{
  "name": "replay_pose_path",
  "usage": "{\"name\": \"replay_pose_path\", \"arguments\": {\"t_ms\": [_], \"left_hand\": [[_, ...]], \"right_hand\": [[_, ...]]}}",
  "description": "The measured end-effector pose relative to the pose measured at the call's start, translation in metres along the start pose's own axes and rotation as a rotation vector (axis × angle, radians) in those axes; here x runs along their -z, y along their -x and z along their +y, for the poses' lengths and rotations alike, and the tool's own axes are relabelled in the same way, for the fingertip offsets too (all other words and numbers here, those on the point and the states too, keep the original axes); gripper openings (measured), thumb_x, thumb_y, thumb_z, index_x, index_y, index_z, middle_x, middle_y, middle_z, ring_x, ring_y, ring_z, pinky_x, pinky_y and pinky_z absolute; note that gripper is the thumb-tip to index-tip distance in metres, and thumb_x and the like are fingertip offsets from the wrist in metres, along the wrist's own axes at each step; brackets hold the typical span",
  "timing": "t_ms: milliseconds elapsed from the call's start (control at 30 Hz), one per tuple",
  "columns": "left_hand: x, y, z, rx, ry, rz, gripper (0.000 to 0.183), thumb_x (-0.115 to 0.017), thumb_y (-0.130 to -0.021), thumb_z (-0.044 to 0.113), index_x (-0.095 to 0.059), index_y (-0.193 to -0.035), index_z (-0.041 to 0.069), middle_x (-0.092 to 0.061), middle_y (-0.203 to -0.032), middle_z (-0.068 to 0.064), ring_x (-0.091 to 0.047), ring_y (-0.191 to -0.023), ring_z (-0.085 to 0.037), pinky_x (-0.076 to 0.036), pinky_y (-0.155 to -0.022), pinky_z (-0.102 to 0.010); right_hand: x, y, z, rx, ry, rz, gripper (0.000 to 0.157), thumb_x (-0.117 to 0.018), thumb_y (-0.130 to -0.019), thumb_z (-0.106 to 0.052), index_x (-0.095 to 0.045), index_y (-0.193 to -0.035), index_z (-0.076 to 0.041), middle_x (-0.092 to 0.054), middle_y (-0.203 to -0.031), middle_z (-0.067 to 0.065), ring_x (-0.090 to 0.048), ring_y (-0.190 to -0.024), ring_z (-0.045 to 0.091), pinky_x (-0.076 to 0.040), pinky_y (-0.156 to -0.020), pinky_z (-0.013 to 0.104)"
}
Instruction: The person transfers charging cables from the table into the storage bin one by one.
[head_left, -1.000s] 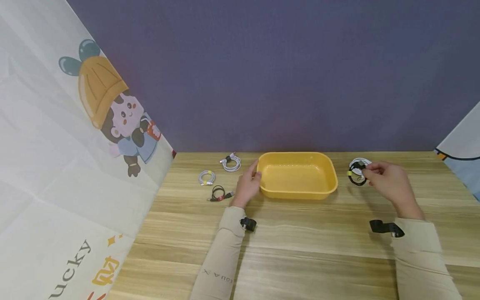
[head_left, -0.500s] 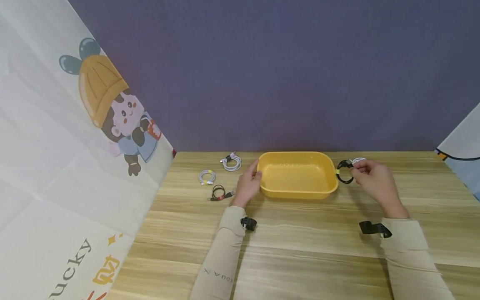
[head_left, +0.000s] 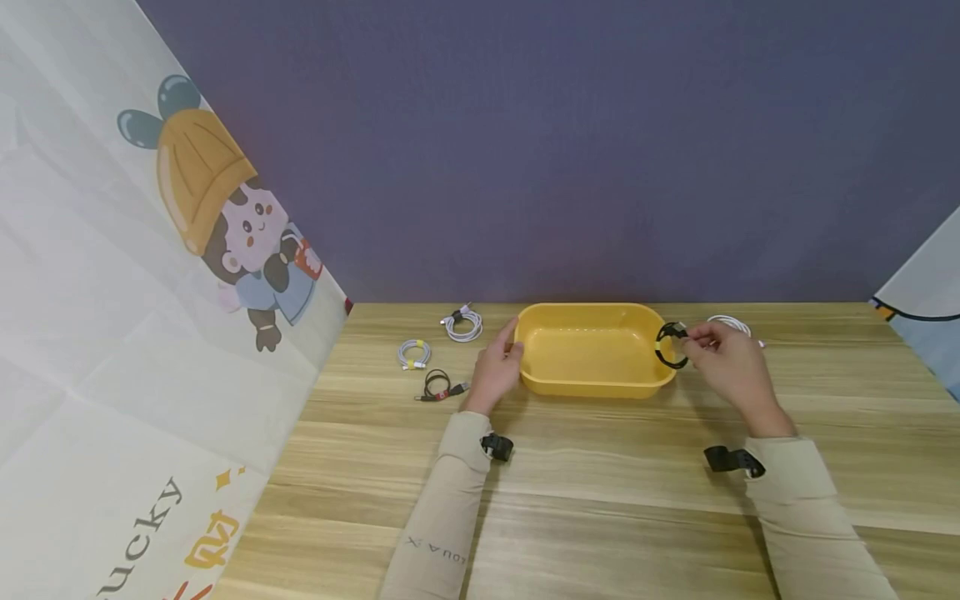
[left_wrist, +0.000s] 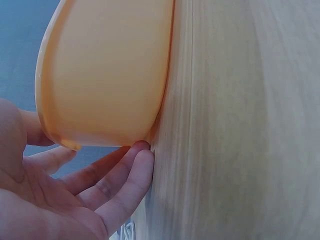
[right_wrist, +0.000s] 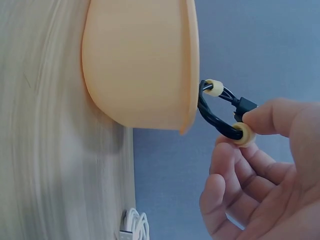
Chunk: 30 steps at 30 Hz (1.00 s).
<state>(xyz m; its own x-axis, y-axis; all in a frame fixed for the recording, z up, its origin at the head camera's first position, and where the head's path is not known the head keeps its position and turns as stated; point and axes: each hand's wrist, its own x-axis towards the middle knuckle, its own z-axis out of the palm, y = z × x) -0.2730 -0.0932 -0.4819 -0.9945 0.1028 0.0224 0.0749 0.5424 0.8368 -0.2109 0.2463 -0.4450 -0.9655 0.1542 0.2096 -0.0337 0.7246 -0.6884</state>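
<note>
My right hand (head_left: 729,360) pinches a coiled black USB cable (right_wrist: 218,122) between thumb and fingers. Yellow bands tie the coil, and its black plug (right_wrist: 244,106) shows beside the thumb. In the head view the coil overlaps the right rim of a yellow plastic basin (head_left: 585,389); in the right wrist view it hangs just above that rim. At the basin's left end, my left hand (head_left: 497,371) holds it, the thumb at the rim and the other fingers (left_wrist: 132,180) along the outer wall, low near the table.
Left of the basin lie a white cable coil with a dark tie (head_left: 467,327), a white coil with yellow ties (head_left: 414,356) and a small black cable (head_left: 437,387). Behind the right hand lies another white cable (head_left: 731,322). A dark blue panel (head_left: 585,167) borders the wooden table's back.
My right hand has carried the black cable leftward from beside the white cable on the right to over the basin's right rim. The left hand and the basin stay put.
</note>
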Motion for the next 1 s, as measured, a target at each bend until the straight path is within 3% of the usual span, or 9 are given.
{"name": "replay_pose_path", "arguments": {"t_ms": [233,600,1000], "left_hand": [[0.0,0.0,0.0,0.001,0.009,-0.002,0.052,-0.048,-0.108,0.028,-0.039,-0.159,0.03,-0.071,-0.129,-0.013,-0.072,-0.098,-0.022,-0.057,-0.087,-0.038],[-0.001,0.0,0.0,0.01,-0.003,0.004,0.052,-0.048,-0.108,0.028,-0.038,-0.159,0.03,-0.071,-0.129,-0.014,-0.072,-0.099,-0.025,-0.057,-0.087,-0.041],[0.0,0.0,0.0,0.009,0.017,-0.005,0.052,-0.049,-0.108,0.027,-0.038,-0.159,0.032,-0.071,-0.127,-0.014,-0.071,-0.079,-0.017,-0.056,-0.077,-0.034]], "right_hand": [[-0.008,-0.001,-0.001,0.026,-0.003,0.008,0.029,-0.062,-0.098,-0.025,-0.07,-0.108,0.001,-0.069,-0.094,0.015,-0.054,-0.071,0.006,-0.043,-0.06,0.019],[-0.015,0.0,-0.005,0.092,-0.019,0.007,0.026,-0.063,-0.098,-0.019,-0.07,-0.108,0.004,-0.069,-0.092,0.018,-0.053,-0.07,0.003,-0.043,-0.061,0.017],[-0.02,0.003,-0.008,0.127,0.03,-0.034,0.024,-0.063,-0.1,-0.019,-0.069,-0.11,0.002,-0.071,-0.094,0.017,-0.062,-0.078,0.022,-0.045,-0.064,0.024]]}}
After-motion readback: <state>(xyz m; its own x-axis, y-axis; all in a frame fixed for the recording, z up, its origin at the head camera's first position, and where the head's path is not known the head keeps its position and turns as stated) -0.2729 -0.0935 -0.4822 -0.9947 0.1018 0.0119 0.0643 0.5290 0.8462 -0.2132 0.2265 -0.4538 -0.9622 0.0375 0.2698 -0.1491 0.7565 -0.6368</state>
